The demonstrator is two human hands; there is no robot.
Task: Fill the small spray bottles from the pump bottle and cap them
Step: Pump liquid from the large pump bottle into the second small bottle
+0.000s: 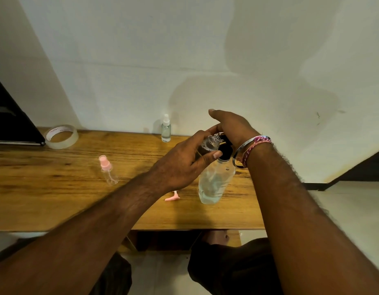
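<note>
Held tilted in the left hand [180, 165]: a small clear spray bottle [210, 143], uncapped, threaded neck aimed at the black pump head [225, 150], fingers [214, 154] curled round its body, thumb along the near side. Contents of it not discernible. Rested over the pump head: the right hand [231, 126], fingers straight and relaxed, gripping nothing, steel bangle [240, 149] and woven threads [256, 145] at the wrist. Stood directly beneath both hands on the wooden bench [56, 188]: the pump bottle [215, 182], clear, holding clear liquid low in its base. Left of the left hand's fingers and well apart: a pink-capped small bottle [107, 170], seemingly empty. Beyond the fingers near the wall: a white-capped small bottle [166, 128], filled with pale liquid. Just below the left wrist: a pink plastic piece [172, 198]. Far left: a tape roll [61, 136].
</note>
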